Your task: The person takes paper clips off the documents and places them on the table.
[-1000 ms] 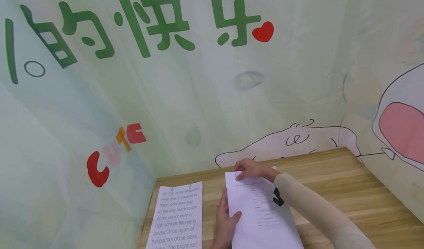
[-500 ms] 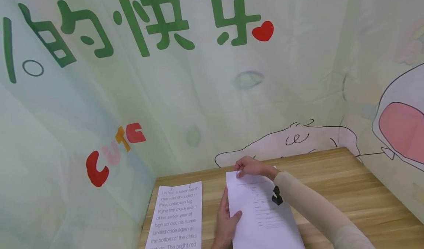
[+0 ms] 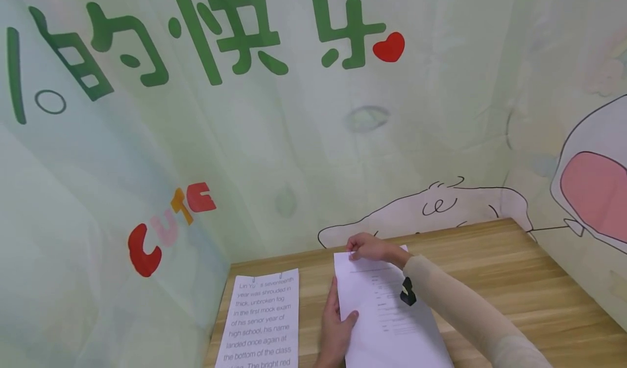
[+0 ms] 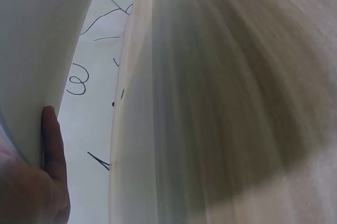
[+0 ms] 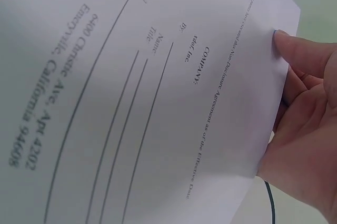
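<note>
Printed white sheets of paper (image 3: 392, 330) are held up over the table, tilted towards me. My left hand (image 3: 337, 324) grips their left edge, thumb on the front and fingers behind. In the left wrist view, one finger (image 4: 52, 139) lies along the back of the paper (image 4: 37, 39). At the top left corner, my right hand (image 3: 371, 247) pinches a thin pinkish paper clip (image 3: 350, 254) on the top edge; the fingertips mostly hide it. The right wrist view shows the right thumb (image 5: 303, 52) against the printed page (image 5: 174, 108); the clip is not visible there.
Left of the hands lies another printed stack (image 3: 262, 319) with two paper clips (image 3: 253, 279) on its top edge. The wooden table (image 3: 490, 259) meets a printed cloth backdrop (image 3: 294, 139). A small black piece (image 3: 407, 292) hangs by the right sleeve (image 3: 460, 302).
The right fingertips have shifted slightly at the sheets' top edge and now cover more of the clip. The left hand and the sheets have moved slightly to the right.
</note>
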A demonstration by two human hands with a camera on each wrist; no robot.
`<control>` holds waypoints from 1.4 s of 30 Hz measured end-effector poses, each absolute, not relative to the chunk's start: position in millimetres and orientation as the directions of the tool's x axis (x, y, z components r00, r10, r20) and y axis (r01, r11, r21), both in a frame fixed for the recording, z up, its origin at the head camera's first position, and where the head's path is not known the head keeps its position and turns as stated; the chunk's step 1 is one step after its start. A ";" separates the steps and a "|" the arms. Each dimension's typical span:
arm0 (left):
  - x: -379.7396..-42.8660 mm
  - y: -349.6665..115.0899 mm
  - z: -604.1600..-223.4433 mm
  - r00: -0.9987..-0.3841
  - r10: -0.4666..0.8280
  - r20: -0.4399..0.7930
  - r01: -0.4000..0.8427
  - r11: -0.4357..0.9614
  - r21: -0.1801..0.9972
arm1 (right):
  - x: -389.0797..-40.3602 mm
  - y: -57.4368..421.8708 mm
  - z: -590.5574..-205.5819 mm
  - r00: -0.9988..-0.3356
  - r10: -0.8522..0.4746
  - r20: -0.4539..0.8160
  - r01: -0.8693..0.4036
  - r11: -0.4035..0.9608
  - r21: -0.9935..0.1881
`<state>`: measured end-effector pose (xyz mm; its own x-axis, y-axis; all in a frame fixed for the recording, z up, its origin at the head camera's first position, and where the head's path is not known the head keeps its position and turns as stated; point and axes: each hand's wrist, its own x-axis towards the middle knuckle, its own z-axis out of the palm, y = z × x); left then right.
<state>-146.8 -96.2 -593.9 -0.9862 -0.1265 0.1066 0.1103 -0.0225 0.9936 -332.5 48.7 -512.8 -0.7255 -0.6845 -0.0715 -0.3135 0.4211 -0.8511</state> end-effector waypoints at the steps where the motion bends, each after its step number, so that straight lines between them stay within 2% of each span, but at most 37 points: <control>1: -147.0 -95.8 -594.1 -0.986 -0.125 0.111 0.114 -0.013 0.993 | -332.3 48.8 -513.0 -0.726 -0.684 -0.070 -0.312 0.419 -0.853; 16: -144.9 -93.5 -596.0 -0.984 -0.156 0.082 0.080 0.021 0.997 | -329.7 50.2 -515.1 -0.751 -0.654 -0.089 -0.285 0.443 -0.850; 24: -146.8 -97.0 -594.0 -0.981 -0.138 0.135 0.131 0.037 0.991 | -328.9 52.4 -514.1 -0.766 -0.639 -0.072 -0.289 0.441 -0.850; 27: -147.4 -96.8 -591.8 -0.983 -0.140 0.119 0.114 0.045 0.993 | -330.5 53.4 -513.2 -0.775 -0.626 -0.090 -0.271 0.458 -0.847; 33: -147.6 -95.2 -590.8 -0.984 -0.139 0.109 0.105 0.036 0.994 | -330.1 53.7 -513.2 -0.772 -0.633 -0.066 -0.297 0.449 -0.843; 42: -148.9 -98.8 -593.0 -0.974 -0.153 0.167 0.162 0.041 0.986 | -332.4 50.9 -510.3 -0.753 -0.654 -0.069 -0.321 0.456 -0.830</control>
<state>-148.9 -98.8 -593.0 -0.9741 -0.1530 0.1666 0.1622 0.0410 0.9859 -332.4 50.9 -510.3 -0.7531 -0.6544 -0.0686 -0.3208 0.4562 -0.8301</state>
